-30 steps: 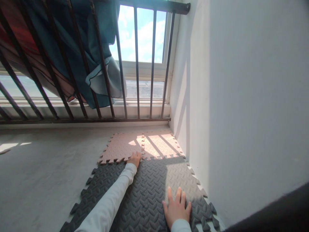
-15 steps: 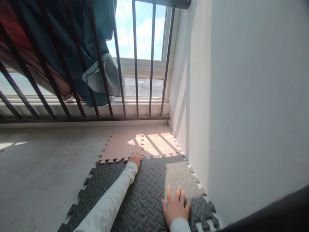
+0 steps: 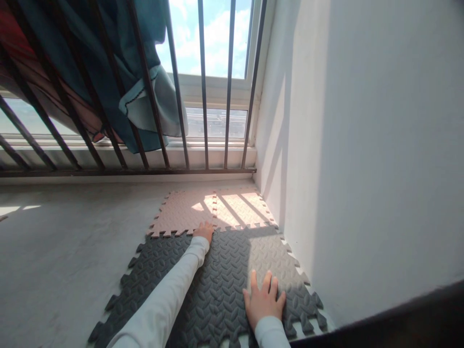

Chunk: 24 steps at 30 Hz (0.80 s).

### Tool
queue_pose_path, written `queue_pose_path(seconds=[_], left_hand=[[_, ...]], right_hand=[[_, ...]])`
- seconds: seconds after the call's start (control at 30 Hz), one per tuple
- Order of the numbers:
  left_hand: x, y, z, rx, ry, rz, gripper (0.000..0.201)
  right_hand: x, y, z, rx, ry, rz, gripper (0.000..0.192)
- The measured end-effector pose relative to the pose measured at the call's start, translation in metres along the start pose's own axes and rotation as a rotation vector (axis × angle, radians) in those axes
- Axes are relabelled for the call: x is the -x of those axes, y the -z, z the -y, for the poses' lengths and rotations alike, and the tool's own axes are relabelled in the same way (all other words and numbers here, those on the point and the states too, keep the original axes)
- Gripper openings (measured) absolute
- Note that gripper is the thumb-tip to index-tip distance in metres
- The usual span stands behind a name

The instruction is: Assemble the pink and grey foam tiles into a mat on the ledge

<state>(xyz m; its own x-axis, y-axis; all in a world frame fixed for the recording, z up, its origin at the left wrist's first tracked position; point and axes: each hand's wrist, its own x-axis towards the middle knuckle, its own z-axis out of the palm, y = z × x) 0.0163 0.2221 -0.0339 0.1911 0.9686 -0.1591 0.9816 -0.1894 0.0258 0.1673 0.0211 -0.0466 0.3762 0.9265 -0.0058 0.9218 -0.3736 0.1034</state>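
Note:
Two pink foam puzzle mats (image 3: pixel 203 208) lie joined on the floor near the railing, in the corner by the wall. Two dark grey foam mats (image 3: pixel 224 285) interlock with them on the near side. My left hand (image 3: pixel 203 231), on a long white sleeve, presses at the seam where pink and grey mats meet. My right hand (image 3: pixel 264 302) lies flat with fingers spread on the right grey mat, near the wall.
A dark metal railing (image 3: pixel 181 96) runs across in front of a window. Blue and red cloths (image 3: pixel 108 72) hang over it at the left. A white wall (image 3: pixel 362 145) stands at the right. Bare grey concrete floor (image 3: pixel 65 251) stretches to the left.
The view has shifted slightly down and nearer. My hands stay on the mats in almost the same places.

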Motion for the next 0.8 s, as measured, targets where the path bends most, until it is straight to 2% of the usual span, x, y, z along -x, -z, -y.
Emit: queue_pose_path(seconds=[0.17, 0.33, 0.43, 0.6, 0.7, 0.8], left_hand=[[-0.006, -0.006, 0.006, 0.037, -0.021, 0.035, 0.043], [-0.004, -0.002, 0.005, 0.058, -0.006, 0.076, 0.047], [0.001, -0.004, 0.001, 0.039, 0.004, 0.039, 0.050], [0.007, -0.021, -0.002, 0.023, 0.023, -0.060, 0.051], [0.005, -0.027, 0.000, 0.018, 0.018, -0.053, 0.055], [0.006, -0.030, 0.007, 0.016, -0.046, -0.031, 0.060]], right_hand=[[0.000, 0.002, 0.001, 0.019, -0.010, -0.002, 0.045], [0.000, 0.003, 0.001, 0.018, -0.015, 0.006, 0.046], [0.001, 0.003, 0.001, 0.029, -0.013, 0.001, 0.046], [0.000, 0.001, 0.001, 0.035, -0.013, -0.010, 0.045], [0.000, -0.002, 0.000, 0.031, -0.009, -0.016, 0.045], [-0.001, -0.005, -0.001, 0.025, 0.003, -0.020, 0.045]])
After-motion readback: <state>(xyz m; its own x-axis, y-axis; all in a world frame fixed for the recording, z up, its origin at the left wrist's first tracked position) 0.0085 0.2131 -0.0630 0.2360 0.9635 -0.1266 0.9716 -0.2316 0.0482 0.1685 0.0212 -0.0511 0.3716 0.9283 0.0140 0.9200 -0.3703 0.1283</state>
